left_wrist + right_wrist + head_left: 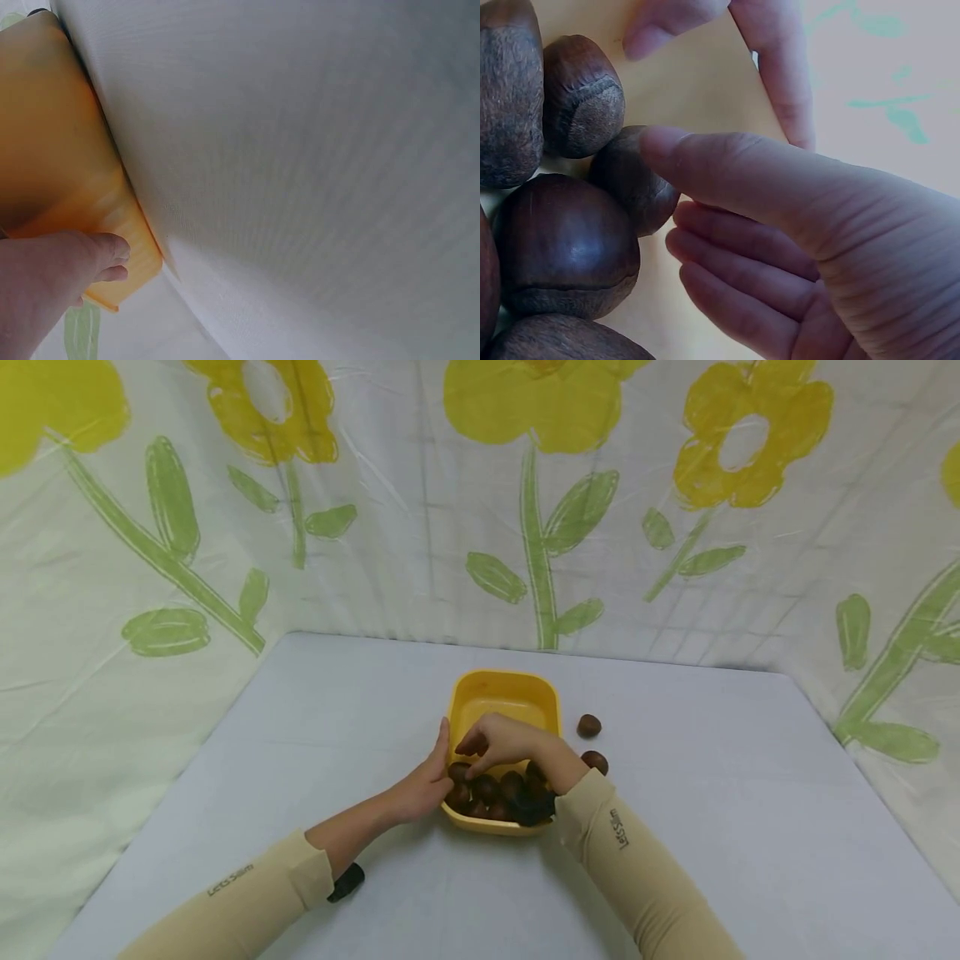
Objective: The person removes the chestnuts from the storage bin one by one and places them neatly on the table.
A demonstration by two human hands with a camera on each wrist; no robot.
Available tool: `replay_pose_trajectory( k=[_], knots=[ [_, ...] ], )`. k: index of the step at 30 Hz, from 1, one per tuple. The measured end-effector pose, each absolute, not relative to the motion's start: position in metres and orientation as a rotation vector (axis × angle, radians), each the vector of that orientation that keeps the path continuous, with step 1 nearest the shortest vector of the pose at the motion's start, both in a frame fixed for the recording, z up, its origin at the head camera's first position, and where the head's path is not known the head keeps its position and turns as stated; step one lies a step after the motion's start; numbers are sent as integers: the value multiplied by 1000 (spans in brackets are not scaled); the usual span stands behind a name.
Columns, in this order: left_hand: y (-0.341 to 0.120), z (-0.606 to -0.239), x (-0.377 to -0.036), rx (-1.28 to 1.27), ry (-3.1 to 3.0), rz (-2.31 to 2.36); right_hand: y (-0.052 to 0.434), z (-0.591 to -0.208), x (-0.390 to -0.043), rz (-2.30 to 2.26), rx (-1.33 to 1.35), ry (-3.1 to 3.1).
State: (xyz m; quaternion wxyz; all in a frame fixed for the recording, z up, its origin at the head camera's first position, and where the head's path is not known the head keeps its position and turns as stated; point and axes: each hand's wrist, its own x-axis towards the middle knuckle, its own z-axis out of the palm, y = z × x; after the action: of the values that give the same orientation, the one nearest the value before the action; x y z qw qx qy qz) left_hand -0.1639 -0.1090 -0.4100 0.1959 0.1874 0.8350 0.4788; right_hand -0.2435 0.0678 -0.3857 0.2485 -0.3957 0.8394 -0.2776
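Head view. Yellow square bowl point(504, 697) on a pale table point(750, 827), holding a heap of brown chestnuts point(495, 793) at its near end, directly under the right hand point(504, 743).

Left hand point(427, 785): fingers straight, pressed flat against the bowl's left outer wall point(67, 172); nothing gripped.

Right hand, wrist view point(802, 225): thumb tip touching one chestnut point(634, 180), fingers loosely curled just beside it, not closed round it; other chestnuts packed to the left of the thumb.

Two loose chestnuts point(589, 725) point(596, 762) on the table just to the right of the right wrist, outside the bowl.

Flower-printed sheet point(540, 510) well beyond both hands.
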Motion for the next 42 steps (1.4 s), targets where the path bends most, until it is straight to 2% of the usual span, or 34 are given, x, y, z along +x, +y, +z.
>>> replay_pose_trajectory(
  k=[15,27,42],
  knots=[
    [-111,-409,-164,555,2329,1364,64,-393,-245,-754,-1184,2205],
    [-110,-411,-164,561,2320,1371,62,-393,-243,-743,-1158,2212],
    [-108,-409,-163,530,2325,1369,75,-378,-242,-839,-1148,2313]
  ],
)
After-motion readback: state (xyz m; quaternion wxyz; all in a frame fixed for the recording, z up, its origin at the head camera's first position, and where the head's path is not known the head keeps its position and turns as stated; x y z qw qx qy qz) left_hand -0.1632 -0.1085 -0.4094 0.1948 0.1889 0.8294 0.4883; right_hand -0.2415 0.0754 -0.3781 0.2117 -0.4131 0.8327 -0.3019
